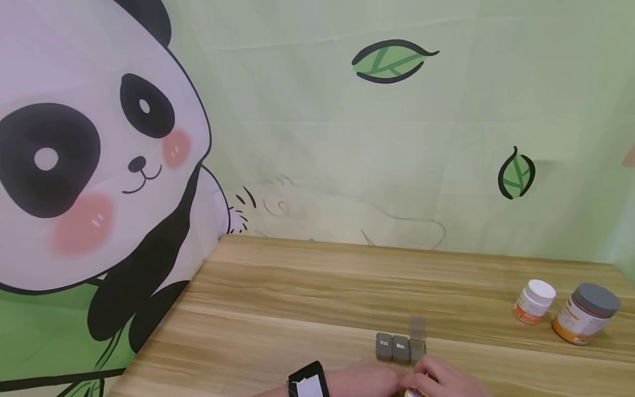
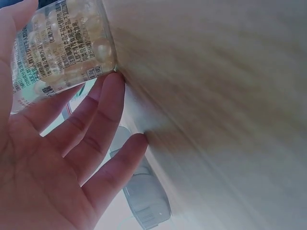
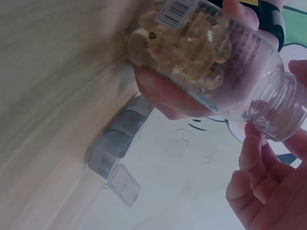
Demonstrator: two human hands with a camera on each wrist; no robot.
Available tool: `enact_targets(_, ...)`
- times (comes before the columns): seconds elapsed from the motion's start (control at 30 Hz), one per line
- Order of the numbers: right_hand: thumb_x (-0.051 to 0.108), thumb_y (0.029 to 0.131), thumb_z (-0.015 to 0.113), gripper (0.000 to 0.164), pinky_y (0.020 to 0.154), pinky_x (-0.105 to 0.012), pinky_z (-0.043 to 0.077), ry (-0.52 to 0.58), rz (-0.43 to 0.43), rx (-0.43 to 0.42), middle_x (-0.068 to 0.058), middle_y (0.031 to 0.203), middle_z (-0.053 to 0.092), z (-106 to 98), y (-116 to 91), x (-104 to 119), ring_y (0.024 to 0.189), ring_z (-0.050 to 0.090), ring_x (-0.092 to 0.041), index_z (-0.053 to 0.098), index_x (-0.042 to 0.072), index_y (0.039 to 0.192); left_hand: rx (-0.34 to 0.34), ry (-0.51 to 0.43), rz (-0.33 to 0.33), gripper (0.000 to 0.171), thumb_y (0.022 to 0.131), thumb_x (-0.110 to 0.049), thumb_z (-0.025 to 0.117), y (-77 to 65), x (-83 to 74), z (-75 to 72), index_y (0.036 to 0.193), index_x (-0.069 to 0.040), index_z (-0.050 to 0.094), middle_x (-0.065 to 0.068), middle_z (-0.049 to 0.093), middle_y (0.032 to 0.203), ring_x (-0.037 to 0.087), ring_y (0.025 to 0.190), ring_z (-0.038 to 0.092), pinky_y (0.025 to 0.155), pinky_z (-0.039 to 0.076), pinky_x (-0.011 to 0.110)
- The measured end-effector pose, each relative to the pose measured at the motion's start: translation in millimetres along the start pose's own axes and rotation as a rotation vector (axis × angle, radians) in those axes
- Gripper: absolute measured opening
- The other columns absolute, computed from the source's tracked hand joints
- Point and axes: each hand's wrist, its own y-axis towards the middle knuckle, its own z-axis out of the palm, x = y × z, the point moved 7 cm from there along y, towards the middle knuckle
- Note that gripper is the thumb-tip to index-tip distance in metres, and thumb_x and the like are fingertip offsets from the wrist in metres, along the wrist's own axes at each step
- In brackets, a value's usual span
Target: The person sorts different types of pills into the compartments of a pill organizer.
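A clear bottle [image 3: 192, 52] of pale yellow softgel capsules stands upright with its base at the tabletop, its threaded mouth uncapped. My left hand [image 2: 62, 139] holds its body between thumb and fingers, the fingertips down by the wood. At the neck is my right hand [image 3: 273, 187], thumb on one side and curled fingers on the other. In the head view the left hand [image 1: 372, 377] and right hand [image 1: 441, 377] meet at the lower edge, hiding most of the bottle. Just beyond them lies a grey pill organizer [image 1: 400, 348], its right compartment's clear lid [image 1: 418, 326] raised.
A white-capped bottle [image 1: 534, 301] and a grey-lidded jar [image 1: 586, 314] stand at the right of the wooden table [image 1: 297, 286]. A green panda-print cloth [image 1: 307, 138] hangs behind it. A black watch [image 1: 308, 380] is on the left wrist.
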Motion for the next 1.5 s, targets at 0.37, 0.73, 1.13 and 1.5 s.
enact_targets(0.37,0.035,0.102,0.049,0.028,0.066,-0.007,0.036,-0.049,0.022,-0.019,0.011,0.097,0.051,-7,3,9,0.080,0.046,0.002,0.066,0.015,0.108,-0.006,-0.040,0.002,0.013,0.098,-0.018,0.058,-1.8,-0.3,-1.1,0.108,-0.013,0.062,-0.012,0.046,0.069,-0.007,0.060,0.042,0.056,0.035,0.008)
enact_targets(0.73,0.012,0.076,0.081,0.049,0.061,-0.019,0.042,0.135,0.244,0.015,0.007,0.107,0.051,-26,-18,-21,0.086,0.050,-0.003,0.058,0.018,0.119,0.025,0.002,0.009,0.017,0.098,-0.022,0.058,-0.4,-5.1,0.9,0.111,-0.017,0.068,-0.017,0.054,0.083,-0.012,0.071,0.045,0.065,0.037,0.005)
enact_targets(1.13,0.002,0.073,0.082,0.048,0.057,-0.026,0.048,0.107,0.520,0.040,0.012,0.104,0.059,-57,-70,-82,0.088,0.055,0.002,0.056,0.004,0.113,0.018,0.052,0.033,0.022,0.099,-0.025,0.056,0.5,-6.9,1.5,0.116,-0.017,0.068,-0.016,0.052,0.083,-0.011,0.071,0.043,0.062,0.036,0.006)
enact_targets(1.5,0.011,0.078,0.080,0.042,0.058,-0.025,0.043,0.019,0.659,0.201,-0.001,0.097,0.062,-61,-100,-110,0.079,0.049,0.003,0.059,-0.002,0.113,0.017,0.052,0.046,0.019,0.099,-0.023,0.057,0.0,-8.1,-1.1,0.113,-0.017,0.068,-0.016,0.050,0.084,-0.011,0.071,0.041,0.064,0.036,0.005)
